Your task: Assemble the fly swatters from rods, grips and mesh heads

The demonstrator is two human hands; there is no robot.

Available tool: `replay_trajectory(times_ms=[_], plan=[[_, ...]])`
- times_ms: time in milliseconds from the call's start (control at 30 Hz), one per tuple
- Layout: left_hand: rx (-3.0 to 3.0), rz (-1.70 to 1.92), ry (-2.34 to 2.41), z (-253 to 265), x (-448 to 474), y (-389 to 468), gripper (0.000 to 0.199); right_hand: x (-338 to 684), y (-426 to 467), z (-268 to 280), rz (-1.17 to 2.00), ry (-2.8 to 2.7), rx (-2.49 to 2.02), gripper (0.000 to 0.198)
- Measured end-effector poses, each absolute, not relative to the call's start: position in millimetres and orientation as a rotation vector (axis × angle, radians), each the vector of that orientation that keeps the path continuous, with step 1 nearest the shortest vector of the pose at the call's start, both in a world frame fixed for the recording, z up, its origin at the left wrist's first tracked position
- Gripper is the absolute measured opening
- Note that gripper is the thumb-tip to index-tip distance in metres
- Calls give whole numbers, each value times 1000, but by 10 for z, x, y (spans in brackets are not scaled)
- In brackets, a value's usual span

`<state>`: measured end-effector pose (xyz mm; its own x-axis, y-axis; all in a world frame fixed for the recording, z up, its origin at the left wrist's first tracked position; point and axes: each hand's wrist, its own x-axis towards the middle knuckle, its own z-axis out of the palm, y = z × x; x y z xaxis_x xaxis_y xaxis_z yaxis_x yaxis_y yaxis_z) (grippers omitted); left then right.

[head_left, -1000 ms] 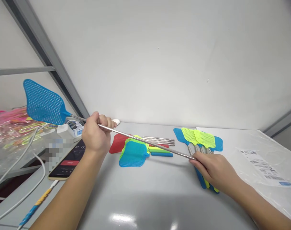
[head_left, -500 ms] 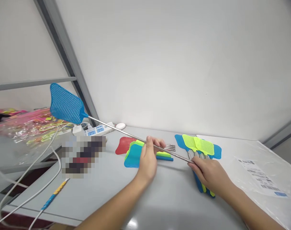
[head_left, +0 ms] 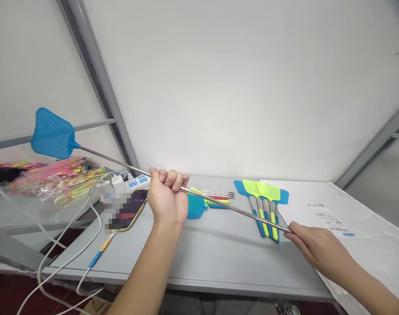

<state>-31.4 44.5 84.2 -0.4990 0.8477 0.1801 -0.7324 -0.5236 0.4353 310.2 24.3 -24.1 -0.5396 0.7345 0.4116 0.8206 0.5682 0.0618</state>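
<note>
A fly swatter [head_left: 53, 135] with a blue mesh head and a long thin metal rod slants across the view, head up at the left. My left hand [head_left: 168, 197] is closed round the middle of the rod, palm toward me. Lower right, my right hand [head_left: 314, 243] grips the other end, and its fingers hide whatever handle is there. Under the rod lie a stack of swatter heads and handles, the blue head [head_left: 195, 207] on top, partly behind my left wrist. Several metal rods [head_left: 217, 193] rest beside it. Nearer my right hand, blue and yellow-green swatters [head_left: 270, 191] lie fanned out.
A phone [head_left: 135, 210], partly blurred out, lies on the grey table [head_left: 225, 258] at left, with a white cable [head_left: 71, 258] trailing from it. Behind are a power strip [head_left: 138, 181] and plastic-wrapped colourful items [head_left: 64, 175]. A white labelled package [head_left: 360, 218] covers the right side.
My hands have moved apart, left hand leftward and right hand rightward. More of the metal rod shows, and the swatter head sits farther left. The view has shifted too.
</note>
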Motion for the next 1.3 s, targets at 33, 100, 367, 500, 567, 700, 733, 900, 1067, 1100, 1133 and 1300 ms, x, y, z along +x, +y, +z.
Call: replay_trajectory(times_ms=[33, 100, 367, 500, 567, 700, 733, 900, 1067, 1100, 1133, 1300], plan=[[459, 2074, 380, 845, -327, 424, 44, 3146, 148, -283, -361, -2457, -1288, 28], [464, 2042, 398, 841, -303, 380, 43, 3198, -40, -333, -366, -2439, -1327, 29], [532, 1949, 423, 737, 56, 255, 39, 3426, -556, -351, -243, -2292, -1552, 31], [438, 1947, 423, 444, 382, 182, 35, 3410, -564, -446, -198, -2112, -1585, 26], [464, 1895, 450, 268, 564, 86, 31, 3339, -543, -481, -184, -2121, -1539, 25], [677, 1764, 563, 2, 711, -158, 28, 3263, -559, -507, -184, -2101, -1498, 24], [735, 1737, 595, -37, 678, -212, 28, 3281, -583, -505, -181, -2094, -1494, 24], [873, 1649, 737, -104, 293, -380, 30, 3487, -823, -480, -107, -2128, -1495, 21], [839, 1662, 739, -61, 162, -414, 30, 3432, -1087, -516, 89, -2138, -1492, 21], [832, 1676, 728, -52, 191, -419, 29, 3386, -1114, -524, 134, -2131, -1486, 21], [833, 1679, 716, -46, 234, -430, 28, 3337, -1129, -529, 182, -2120, -1481, 21], [857, 1587, 668, -97, 537, -549, 26, 3156, -1113, -524, 361, -2031, -1467, 22]])
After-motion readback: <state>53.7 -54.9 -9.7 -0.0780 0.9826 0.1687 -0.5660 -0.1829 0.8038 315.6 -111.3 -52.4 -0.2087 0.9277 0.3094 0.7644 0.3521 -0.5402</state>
